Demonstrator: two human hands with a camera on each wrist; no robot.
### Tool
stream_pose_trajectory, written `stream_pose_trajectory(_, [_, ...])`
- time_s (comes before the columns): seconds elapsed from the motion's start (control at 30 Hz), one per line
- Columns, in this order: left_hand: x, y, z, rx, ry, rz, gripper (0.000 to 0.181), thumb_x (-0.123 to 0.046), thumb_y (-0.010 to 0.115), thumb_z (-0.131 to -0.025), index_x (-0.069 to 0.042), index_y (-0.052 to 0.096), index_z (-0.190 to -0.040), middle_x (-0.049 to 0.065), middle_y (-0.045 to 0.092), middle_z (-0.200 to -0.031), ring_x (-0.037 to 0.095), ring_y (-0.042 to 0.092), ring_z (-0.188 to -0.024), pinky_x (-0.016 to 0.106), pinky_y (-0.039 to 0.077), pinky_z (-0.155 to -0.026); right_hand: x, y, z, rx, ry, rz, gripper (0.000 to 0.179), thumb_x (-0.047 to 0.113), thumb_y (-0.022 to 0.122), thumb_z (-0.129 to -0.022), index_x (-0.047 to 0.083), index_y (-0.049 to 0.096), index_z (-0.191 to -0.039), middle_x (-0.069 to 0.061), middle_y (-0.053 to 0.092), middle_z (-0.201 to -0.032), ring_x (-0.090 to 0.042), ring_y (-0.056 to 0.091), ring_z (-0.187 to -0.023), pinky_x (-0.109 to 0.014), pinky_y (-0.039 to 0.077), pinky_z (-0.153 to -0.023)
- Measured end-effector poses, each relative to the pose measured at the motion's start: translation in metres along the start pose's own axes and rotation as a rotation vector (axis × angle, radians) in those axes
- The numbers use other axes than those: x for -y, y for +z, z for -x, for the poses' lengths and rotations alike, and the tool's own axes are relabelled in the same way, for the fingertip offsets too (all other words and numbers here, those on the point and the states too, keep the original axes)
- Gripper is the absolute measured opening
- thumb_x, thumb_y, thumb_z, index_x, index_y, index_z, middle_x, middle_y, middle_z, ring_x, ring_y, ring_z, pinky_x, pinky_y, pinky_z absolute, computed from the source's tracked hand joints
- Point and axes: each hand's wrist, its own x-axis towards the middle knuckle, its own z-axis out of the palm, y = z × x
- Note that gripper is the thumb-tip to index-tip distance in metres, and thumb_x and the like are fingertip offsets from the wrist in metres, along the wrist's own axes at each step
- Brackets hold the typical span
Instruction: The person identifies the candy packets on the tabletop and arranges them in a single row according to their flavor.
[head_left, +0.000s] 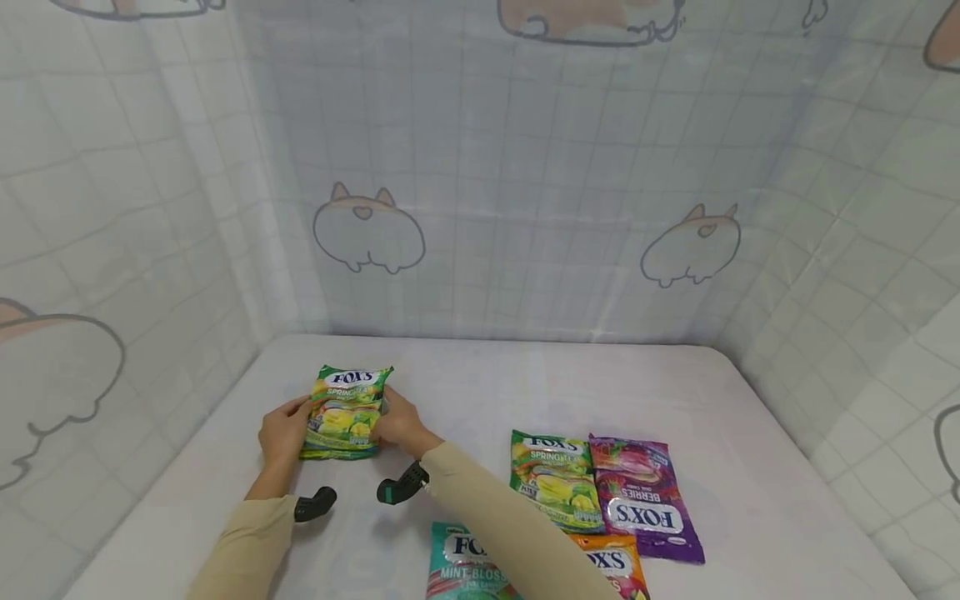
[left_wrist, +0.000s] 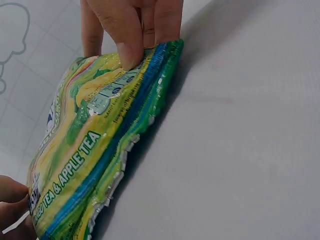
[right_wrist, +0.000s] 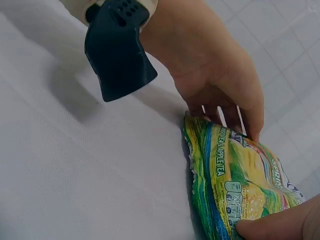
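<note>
- two hands on one green candy bag (head_left: 345,412), lying on the white table (head_left: 750,467) at the left, well apart from the other packs.
- left hand (head_left: 283,433) at the bag's left edge, right hand (head_left: 397,423) at its right edge; thumbs on the printed face, fingers (left_wrist: 131,27) curled at the edges, pinching the foil from both sides.
- best kept square: even pressure from both sides, grip near the side seams rather than the middle, so the crinkly foil neither buckles nor slides on the smooth cloth.
- worth keeping the printed face up and the top edge away from the body, matching the green pack at the right.
- reads "fox's" in a white oval at the top, then "spring tea"; along the bottom edge, in the wrist views, "tea & apple tea".
- near the right forearm: second green bag (head_left: 557,482) with the same "fox's spring tea"; purple bag (head_left: 645,498) turned upside down, "fox's berries"; teal bag (head_left: 461,567), "fox's mint blos…", the rest cut off; orange bag (head_left: 613,567), only "fox's" legible.
</note>
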Motion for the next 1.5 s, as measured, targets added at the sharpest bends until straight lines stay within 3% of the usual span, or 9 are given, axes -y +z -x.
stream_pose_trajectory(0.1, [0.003, 0.003, 0.003, 0.014, 0.002, -0.005, 0.044, -0.025, 0.044, -0.101, 0.006, 0.057, -0.128, 0.028, 0.051, -0.132, 0.043, 0.043, -0.125, 0.053, 0.033, -0.102, -0.003, 0.000, 0.000, -0.017, -0.020, 0.080, 0.087, -0.015, 0.075, -0.068, 0.016, 0.046, -0.144, -0.008, 0.061, -0.119, -0.019, 0.057, -0.089, -0.034, 0.054, -0.069])
stream_pose_trajectory(0.27, [0.007, 0.007, 0.005, 0.004, 0.006, -0.013, 0.043, -0.024, 0.041, -0.101, 0.007, 0.057, -0.127, 0.029, 0.055, -0.126, 0.042, 0.050, -0.115, 0.052, 0.040, -0.092, -0.007, 0.000, 0.003, -0.024, -0.069, 0.142, 0.077, -0.012, 0.077, -0.068, 0.013, 0.052, -0.136, -0.003, 0.064, -0.096, -0.014, 0.057, -0.075, -0.028, 0.052, -0.058])
stream_pose_trajectory(0.4, [0.008, 0.008, 0.005, 0.004, -0.008, -0.030, 0.044, -0.023, 0.039, -0.101, 0.007, 0.056, -0.127, 0.030, 0.056, -0.122, 0.041, 0.051, -0.110, 0.051, 0.041, -0.087, -0.008, 0.000, 0.003, -0.043, -0.111, 0.230, 0.068, -0.009, 0.078, -0.067, 0.010, 0.056, -0.129, -0.001, 0.064, -0.092, -0.012, 0.055, -0.074, -0.026, 0.050, -0.063])
stream_pose_trajectory(0.6, [0.007, 0.008, 0.009, 0.029, -0.002, -0.076, 0.044, -0.022, 0.038, -0.100, 0.008, 0.053, -0.130, 0.031, 0.051, -0.128, 0.044, 0.047, -0.117, 0.055, 0.039, -0.095, -0.009, 0.001, 0.002, -0.053, -0.140, 0.356, 0.061, -0.002, 0.081, -0.068, 0.008, 0.058, -0.124, 0.001, 0.065, -0.091, -0.010, 0.053, -0.074, -0.024, 0.046, -0.068])
stream_pose_trajectory(0.93, [0.004, 0.005, 0.012, 0.078, 0.052, -0.144, 0.046, -0.021, 0.040, -0.101, 0.012, 0.048, -0.132, 0.034, 0.049, -0.128, 0.046, 0.046, -0.118, 0.056, 0.038, -0.096, -0.006, -0.002, 0.003, -0.031, -0.113, 0.350, 0.057, 0.006, 0.082, -0.073, 0.008, 0.059, -0.126, -0.001, 0.066, -0.101, -0.010, 0.055, -0.082, -0.025, 0.047, -0.073])
stream_pose_trajectory(1.17, [0.001, 0.006, 0.012, 0.089, 0.108, -0.219, 0.048, -0.021, 0.039, -0.102, 0.014, 0.046, -0.134, 0.035, 0.049, -0.129, 0.050, 0.046, -0.118, 0.058, 0.038, -0.095, -0.005, -0.005, 0.001, 0.005, -0.136, 0.421, 0.058, 0.011, 0.079, -0.077, 0.010, 0.056, -0.130, 0.001, 0.065, -0.109, -0.009, 0.055, -0.087, -0.024, 0.046, -0.076])
stream_pose_trajectory(1.37, [-0.003, 0.007, 0.012, 0.103, 0.137, -0.295, 0.051, -0.022, 0.035, -0.101, 0.015, 0.042, -0.135, 0.043, 0.038, -0.130, 0.059, 0.036, -0.112, 0.063, 0.032, -0.090, -0.002, -0.007, 0.003, 0.036, -0.151, 0.393, 0.060, 0.011, 0.074, -0.079, 0.011, 0.052, -0.135, 0.000, 0.065, -0.111, -0.008, 0.055, -0.087, -0.023, 0.045, -0.075])
stream_pose_trajectory(1.5, [-0.004, 0.009, 0.013, 0.099, 0.149, -0.315, 0.057, -0.023, 0.037, -0.100, 0.016, 0.031, -0.140, 0.047, 0.030, -0.129, 0.060, 0.030, -0.112, 0.065, 0.028, -0.088, 0.002, -0.009, 0.008, 0.039, -0.145, 0.392, 0.064, 0.009, 0.073, -0.079, 0.010, 0.048, -0.138, -0.001, 0.065, -0.108, -0.009, 0.054, -0.083, -0.023, 0.044, -0.071])
